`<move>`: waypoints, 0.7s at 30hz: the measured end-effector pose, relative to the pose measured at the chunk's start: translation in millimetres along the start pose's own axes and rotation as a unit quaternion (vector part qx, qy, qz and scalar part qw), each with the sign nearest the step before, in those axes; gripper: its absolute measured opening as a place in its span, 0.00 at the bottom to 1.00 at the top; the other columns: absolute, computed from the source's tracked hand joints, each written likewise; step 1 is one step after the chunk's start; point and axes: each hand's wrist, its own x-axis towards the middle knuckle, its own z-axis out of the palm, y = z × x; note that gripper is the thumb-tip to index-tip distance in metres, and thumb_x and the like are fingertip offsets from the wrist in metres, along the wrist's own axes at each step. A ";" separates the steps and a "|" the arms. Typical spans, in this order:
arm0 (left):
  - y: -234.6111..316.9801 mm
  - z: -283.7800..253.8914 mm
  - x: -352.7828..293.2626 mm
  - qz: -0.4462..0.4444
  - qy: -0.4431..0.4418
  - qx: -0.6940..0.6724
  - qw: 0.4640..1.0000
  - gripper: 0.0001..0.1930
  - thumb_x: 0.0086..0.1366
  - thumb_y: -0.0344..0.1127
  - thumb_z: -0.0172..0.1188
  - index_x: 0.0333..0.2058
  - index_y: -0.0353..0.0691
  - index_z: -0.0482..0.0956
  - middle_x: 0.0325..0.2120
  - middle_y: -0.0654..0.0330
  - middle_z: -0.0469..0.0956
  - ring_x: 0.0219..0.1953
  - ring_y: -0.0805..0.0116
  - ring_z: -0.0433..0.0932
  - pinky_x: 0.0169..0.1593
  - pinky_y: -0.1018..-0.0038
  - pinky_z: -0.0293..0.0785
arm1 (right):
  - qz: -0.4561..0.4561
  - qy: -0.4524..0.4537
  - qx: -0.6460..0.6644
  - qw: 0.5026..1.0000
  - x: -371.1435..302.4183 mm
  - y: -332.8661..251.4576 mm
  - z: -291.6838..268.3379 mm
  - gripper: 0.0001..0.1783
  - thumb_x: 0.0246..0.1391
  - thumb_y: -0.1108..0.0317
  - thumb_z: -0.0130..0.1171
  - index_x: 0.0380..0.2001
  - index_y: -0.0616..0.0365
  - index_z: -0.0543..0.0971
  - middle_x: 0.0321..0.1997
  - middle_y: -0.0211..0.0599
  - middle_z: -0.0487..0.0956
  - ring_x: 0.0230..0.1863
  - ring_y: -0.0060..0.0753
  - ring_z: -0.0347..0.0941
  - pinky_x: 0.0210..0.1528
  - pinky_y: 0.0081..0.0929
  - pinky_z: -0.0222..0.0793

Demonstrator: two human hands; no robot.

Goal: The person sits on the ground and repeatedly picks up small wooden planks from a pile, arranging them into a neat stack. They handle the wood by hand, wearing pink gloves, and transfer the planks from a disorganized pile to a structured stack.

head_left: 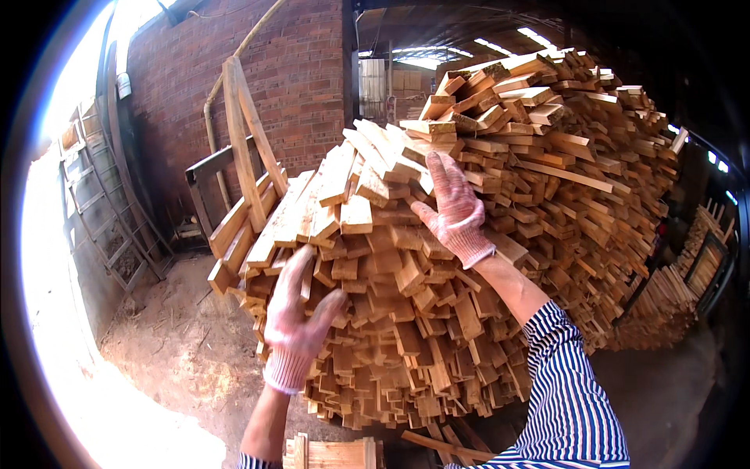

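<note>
A tall pile of sawn wooden slats (437, 328) fills the middle, most with their cut ends facing me. My left hand (295, 316), in a pinkish knitted glove, is held before the pile's left side, thumb and fingers apart. Its fingertips are close to the slat ends; whether they touch I cannot tell. My right hand (455, 209), gloved alike, is higher up by the top slats, fingers stretched upward and thumb apart. Neither palm has a slat in it. Several loose slats (334, 178) lie along the top between and beyond my hands.
Two upright posts (244, 141) lean together at the pile's left edge, before a brick wall (289, 86). A metal ladder (105, 203) leans at far left. Low in front is a small wooden piece (334, 455), with loose slats (449, 445) beside it. More stacked wood (664, 301) stands at right.
</note>
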 end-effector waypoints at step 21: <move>-79.8 83.9 215.0 -0.338 -0.147 -0.512 0.776 0.34 0.70 0.49 0.60 0.65 0.32 0.62 0.57 0.41 0.72 0.37 0.62 0.85 0.33 0.71 0.89 | 0.213 -0.133 0.417 0.874 113.2 41.5 79.7 0.39 0.68 0.54 0.53 0.74 0.59 0.55 0.78 0.51 0.56 0.72 0.61 0.60 0.72 0.49 0.60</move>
